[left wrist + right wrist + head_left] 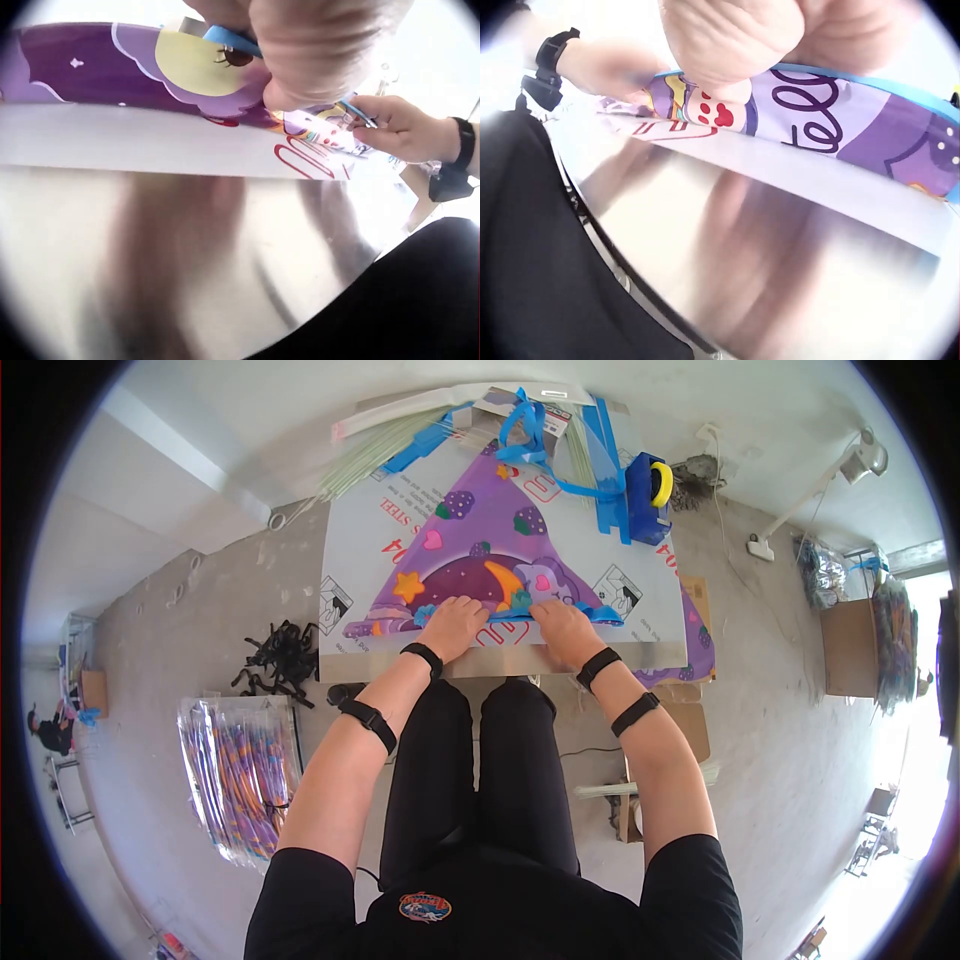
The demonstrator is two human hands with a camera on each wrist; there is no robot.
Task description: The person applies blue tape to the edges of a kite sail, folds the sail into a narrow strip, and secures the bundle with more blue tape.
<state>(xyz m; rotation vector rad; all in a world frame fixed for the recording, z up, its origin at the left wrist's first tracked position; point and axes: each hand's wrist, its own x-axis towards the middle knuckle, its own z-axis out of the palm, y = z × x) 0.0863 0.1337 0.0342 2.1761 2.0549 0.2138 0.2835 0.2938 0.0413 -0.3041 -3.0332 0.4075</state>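
Note:
A purple triangular kite (490, 545) printed with stars, hearts and a moon lies flat on the steel table (350, 575). Its near edge carries a blue trim (600, 615). My left hand (452, 625) grips that near edge left of the middle, fingers curled over it. My right hand (562, 628) pinches the blue trim just to the right. In the left wrist view the left hand (322, 45) sits on the kite (112, 67) while the right hand (397, 127) pinches the trim. In the right wrist view the right hand (735, 37) bears on the kite (870, 120).
A blue tape dispenser (648, 495) with a yellow roll stands at the table's far right, beside blue ribbon (530, 435) and pale rods (385, 445). On the floor are black straps (280, 655) and bagged kites (235, 765) to the left, and a cardboard box (850, 645) to the right.

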